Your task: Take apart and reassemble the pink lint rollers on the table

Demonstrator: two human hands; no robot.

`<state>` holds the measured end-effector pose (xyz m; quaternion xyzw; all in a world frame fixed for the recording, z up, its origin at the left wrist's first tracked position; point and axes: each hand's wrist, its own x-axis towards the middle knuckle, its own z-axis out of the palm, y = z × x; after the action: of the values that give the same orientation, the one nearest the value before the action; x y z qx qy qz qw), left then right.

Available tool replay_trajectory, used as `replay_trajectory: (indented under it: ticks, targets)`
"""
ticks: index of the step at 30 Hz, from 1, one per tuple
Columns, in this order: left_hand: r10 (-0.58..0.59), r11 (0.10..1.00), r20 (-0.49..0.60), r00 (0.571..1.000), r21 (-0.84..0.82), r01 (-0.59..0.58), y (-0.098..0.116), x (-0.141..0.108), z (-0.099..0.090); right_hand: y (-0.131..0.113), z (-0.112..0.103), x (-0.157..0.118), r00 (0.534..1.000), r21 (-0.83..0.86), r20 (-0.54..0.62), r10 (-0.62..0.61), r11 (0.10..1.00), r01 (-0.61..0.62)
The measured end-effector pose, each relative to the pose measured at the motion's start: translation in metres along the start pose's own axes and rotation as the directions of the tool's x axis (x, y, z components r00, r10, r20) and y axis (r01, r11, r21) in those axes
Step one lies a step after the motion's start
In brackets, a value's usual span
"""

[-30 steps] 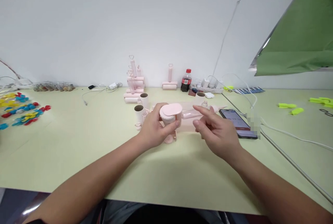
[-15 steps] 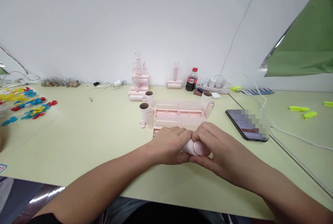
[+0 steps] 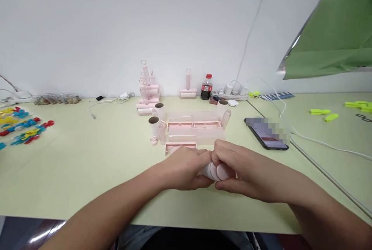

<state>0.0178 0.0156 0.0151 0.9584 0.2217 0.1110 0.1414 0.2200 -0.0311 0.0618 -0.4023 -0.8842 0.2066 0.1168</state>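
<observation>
Just above the table's front part, my left hand (image 3: 184, 168) is wrapped round a white lint roller refill roll (image 3: 206, 171). Pink round end pieces (image 3: 226, 172) show at the roll's right end, and my right hand (image 3: 247, 166) grips them between thumb and fingers. Both hands meet over the roll, so most of it is hidden. Behind my left hand lies an open pink lint roller case (image 3: 180, 144). Further back are two more pink cases (image 3: 207, 125) with clear covers (image 3: 194, 137). White rolls (image 3: 154, 127) stand upright at the left beside a clear pink handle (image 3: 162, 135).
Assembled pink lint rollers (image 3: 148, 89) stand by the wall, with another (image 3: 188, 87) near a cola bottle (image 3: 206, 87). A phone (image 3: 266, 136) and white cables (image 3: 325, 145) lie right. Colourful toy pieces (image 3: 26, 134) are left; yellow-green pieces (image 3: 319, 112) lie far right.
The view has turned slightly right, so the table things appear shifted left. My hands keep hold of the roll and its end pieces, a little lower in the view.
</observation>
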Motion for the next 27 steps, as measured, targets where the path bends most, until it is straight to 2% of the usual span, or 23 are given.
replay_trajectory:
  ticks: [4,7,10,12,14,17,19,23,27]
  targets:
    - [0.002,0.999,0.009,1.0,-0.049,-0.002,0.0,0.0,-0.001,0.001,-0.003,0.0,0.999,0.009,0.007,-0.038,0.999,0.037]
    - [-0.016,0.985,-0.027,1.0,-0.171,0.011,-0.001,-0.005,-0.008,0.006,-0.005,-0.002,0.996,0.007,-0.012,-0.084,0.996,0.084]
    - [-0.108,0.929,-0.157,0.982,-0.367,0.044,-0.006,-0.012,-0.017,0.015,-0.005,-0.003,0.978,-0.016,-0.176,-0.109,0.994,0.108]
    - [-0.189,0.854,-0.303,0.934,-0.52,0.004,-0.012,-0.013,-0.019,0.022,-0.003,-0.001,0.941,-0.043,-0.313,-0.131,0.991,0.124]
    - [-0.285,0.72,-0.402,0.87,-0.689,-0.082,-0.018,-0.012,-0.017,0.029,-0.001,0.003,0.902,-0.084,-0.396,-0.172,0.985,0.151]
    - [-0.437,0.46,-0.386,0.813,-0.872,-0.167,-0.026,-0.008,-0.011,0.038,0.004,0.013,0.848,-0.138,-0.48,-0.225,0.974,0.18]
    - [-0.512,0.351,-0.37,0.775,-0.914,-0.205,-0.028,-0.006,-0.01,0.043,0.008,0.018,0.831,-0.155,-0.501,-0.242,0.97,0.189]
    - [-0.587,0.27,-0.389,0.71,-0.921,-0.281,-0.025,-0.003,-0.009,0.048,0.018,0.025,0.842,-0.139,-0.517,-0.151,0.986,0.091]
    - [-0.607,0.209,-0.351,0.714,-0.936,-0.283,-0.022,-0.001,-0.006,0.05,0.025,0.026,0.843,-0.106,-0.527,-0.109,0.992,0.062]
